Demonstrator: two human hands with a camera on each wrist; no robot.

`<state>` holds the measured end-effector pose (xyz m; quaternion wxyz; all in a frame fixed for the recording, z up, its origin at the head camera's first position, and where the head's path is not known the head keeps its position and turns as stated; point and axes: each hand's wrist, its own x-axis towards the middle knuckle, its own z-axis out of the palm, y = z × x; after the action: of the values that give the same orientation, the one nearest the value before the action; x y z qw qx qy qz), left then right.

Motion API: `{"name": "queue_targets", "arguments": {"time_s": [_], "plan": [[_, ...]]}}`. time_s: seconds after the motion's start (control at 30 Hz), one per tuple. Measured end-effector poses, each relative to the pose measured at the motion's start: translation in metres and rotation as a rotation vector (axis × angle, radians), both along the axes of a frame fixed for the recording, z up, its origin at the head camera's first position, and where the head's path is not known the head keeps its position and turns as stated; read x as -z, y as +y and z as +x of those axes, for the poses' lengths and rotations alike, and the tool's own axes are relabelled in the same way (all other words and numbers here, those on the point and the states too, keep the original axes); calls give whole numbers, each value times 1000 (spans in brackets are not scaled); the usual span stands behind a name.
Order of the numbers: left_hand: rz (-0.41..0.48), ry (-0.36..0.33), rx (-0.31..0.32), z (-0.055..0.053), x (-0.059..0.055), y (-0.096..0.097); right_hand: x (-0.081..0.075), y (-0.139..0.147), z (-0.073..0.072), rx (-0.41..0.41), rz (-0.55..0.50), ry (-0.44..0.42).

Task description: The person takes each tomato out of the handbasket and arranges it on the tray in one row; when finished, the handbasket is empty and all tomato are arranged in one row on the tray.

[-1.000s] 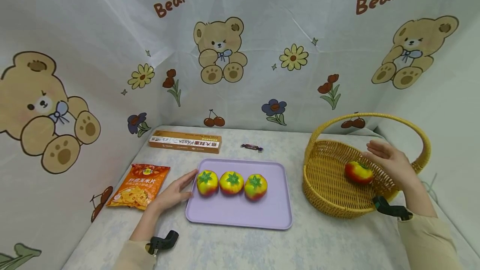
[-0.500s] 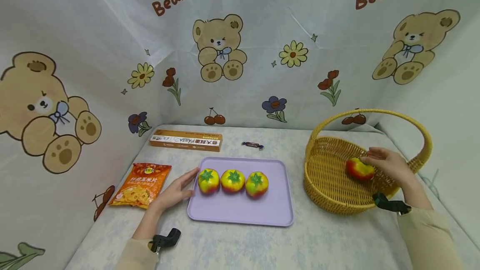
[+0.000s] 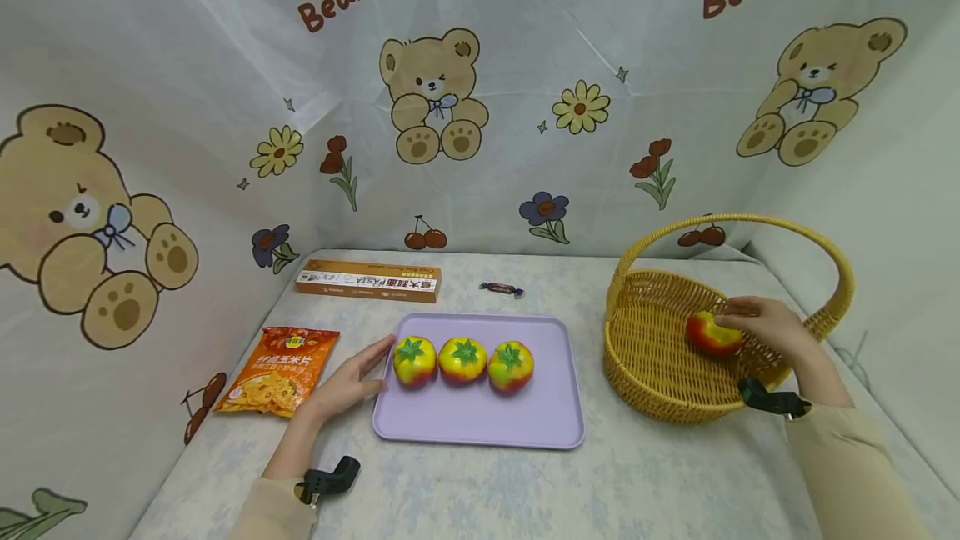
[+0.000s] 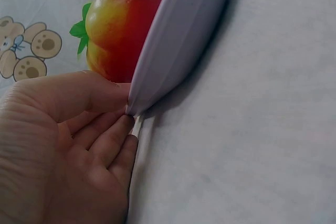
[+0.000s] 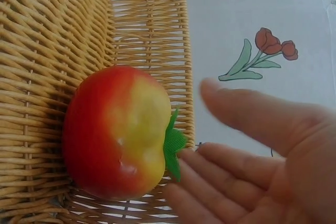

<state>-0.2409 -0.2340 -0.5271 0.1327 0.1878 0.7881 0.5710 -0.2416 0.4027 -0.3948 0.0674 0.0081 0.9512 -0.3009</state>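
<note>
A red-and-yellow persimmon with a green leafy cap lies on its side in the wicker basket. My right hand reaches in over the basket's right side. Its thumb and fingers are spread on the cap side of the fruit, fingertips close to the cap. My left hand touches the left rim of the lilac tray with thumb and fingertips, its fingers loosely extended, as the left wrist view shows. Three similar persimmons stand in a row on the tray, caps up.
An orange snack bag lies left of the left forearm. Behind the tray are a pasta box and a small wrapped candy. The basket's tall handle arches above the right hand. A bear-print curtain hangs behind the table.
My right hand has come lower into the basket and closer to the persimmon. My left hand stays at the tray's rim. The head view has shifted slightly.
</note>
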Motion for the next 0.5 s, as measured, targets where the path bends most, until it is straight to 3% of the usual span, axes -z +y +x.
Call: {"name": "queue_targets", "arguments": {"time_s": [0.5], "plan": [[-8, -2, 3, 0, -2, -1, 9, 0, -10, -54, 82, -24]]}}
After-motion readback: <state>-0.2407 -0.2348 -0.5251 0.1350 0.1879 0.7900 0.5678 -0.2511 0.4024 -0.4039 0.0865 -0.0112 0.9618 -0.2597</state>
